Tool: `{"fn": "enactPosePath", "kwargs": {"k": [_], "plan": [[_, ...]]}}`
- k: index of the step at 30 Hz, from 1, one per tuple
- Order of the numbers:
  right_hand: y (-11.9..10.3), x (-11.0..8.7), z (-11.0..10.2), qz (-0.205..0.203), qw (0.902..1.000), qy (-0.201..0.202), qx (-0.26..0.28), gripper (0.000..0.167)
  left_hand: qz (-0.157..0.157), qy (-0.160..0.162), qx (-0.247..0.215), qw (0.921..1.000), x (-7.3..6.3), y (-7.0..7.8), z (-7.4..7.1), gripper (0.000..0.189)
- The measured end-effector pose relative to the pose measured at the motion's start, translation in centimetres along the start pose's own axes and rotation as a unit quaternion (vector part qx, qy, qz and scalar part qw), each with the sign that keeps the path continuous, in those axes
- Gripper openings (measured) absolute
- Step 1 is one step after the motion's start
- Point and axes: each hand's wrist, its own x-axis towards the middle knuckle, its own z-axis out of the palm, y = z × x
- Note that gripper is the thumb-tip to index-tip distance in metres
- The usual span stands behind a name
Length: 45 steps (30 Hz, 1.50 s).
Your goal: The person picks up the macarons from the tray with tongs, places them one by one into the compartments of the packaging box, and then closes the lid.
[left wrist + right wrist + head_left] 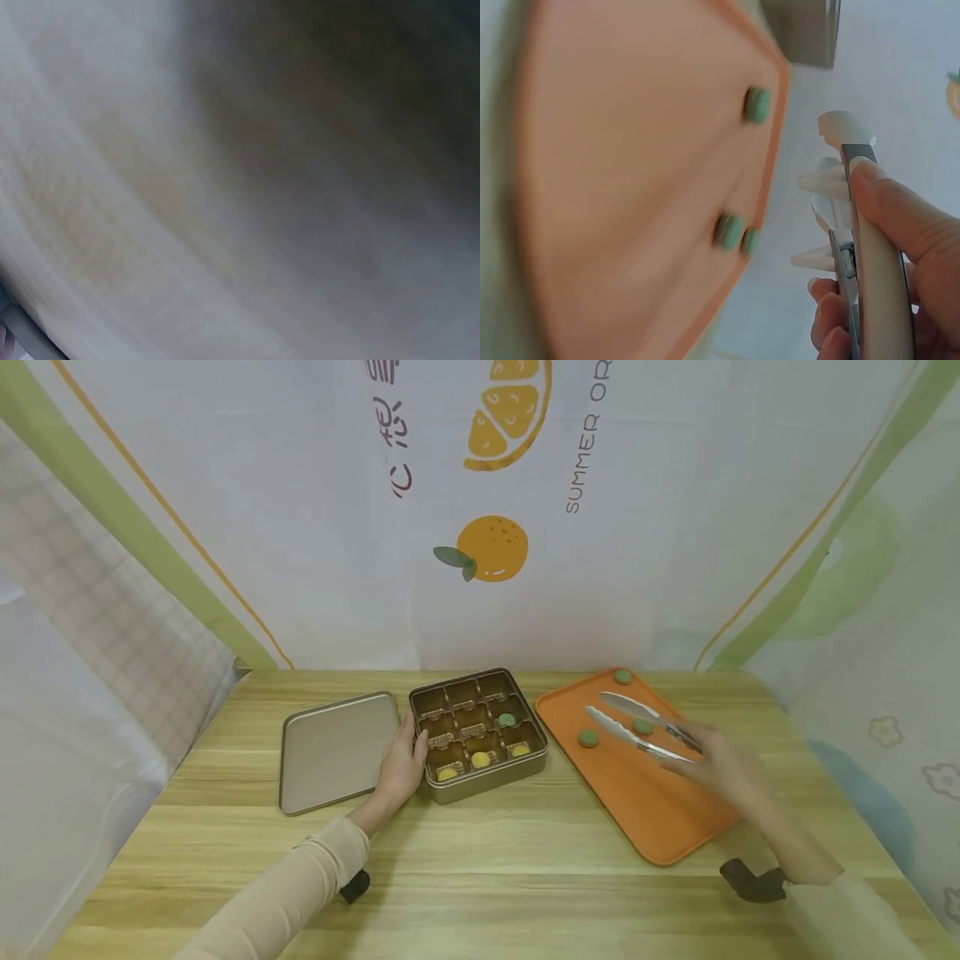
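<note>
My left hand rests against the left side of an open metal tin, fingers along its wall. A divided insert shows inside. Three small yellow round sweets sit in its front row, one per compartment, and a green one lies in the right compartment of the middle row. Over an orange tray, my right hand grips metal tongs, their arms spread with nothing between the tips. Three green round sweets lie on that tray. The left wrist view is a blur of pale fabric.
To the left of the tin lies a flat metal lid. The wooden table meets a hanging printed cloth at its back edge. Dark wrist-worn pieces show beneath both forearms.
</note>
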Motion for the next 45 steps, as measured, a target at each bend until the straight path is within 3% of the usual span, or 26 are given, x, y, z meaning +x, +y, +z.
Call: {"fn": "enactPosePath", "kwargs": {"k": [9, 14, 19, 28, 45], "plan": [[3.2, -2.0, -0.7, 0.036, 0.9991, -0.013, -0.018, 0.066, 0.013, 0.002, 0.012, 0.9998, 0.0, 0.0, -0.1, 0.056], [4.0, -2.6, -0.8, 0.029, 0.9989, -0.007, -0.036, 0.059, 0.011, 0.000, 0.011, 0.9999, 0.0, 0.0, -0.2, 0.056], [4.3, -2.9, -0.8, 0.027, 0.9987, -0.007, -0.043, 0.049, 0.006, -0.005, 0.008, 0.9999, 0.0, 0.1, -0.2, 0.056], [4.3, -3.0, -0.5, 0.039, 0.9971, -0.019, -0.063, 0.064, 0.006, -0.004, 0.007, 0.9999, -0.1, 0.0, -0.1, 0.056], [4.4, -2.9, -0.2, 0.051, 0.9974, -0.020, -0.048, 0.060, 0.002, -0.003, 0.008, 1.0000, -0.1, 0.1, -0.1, 0.056]]}}
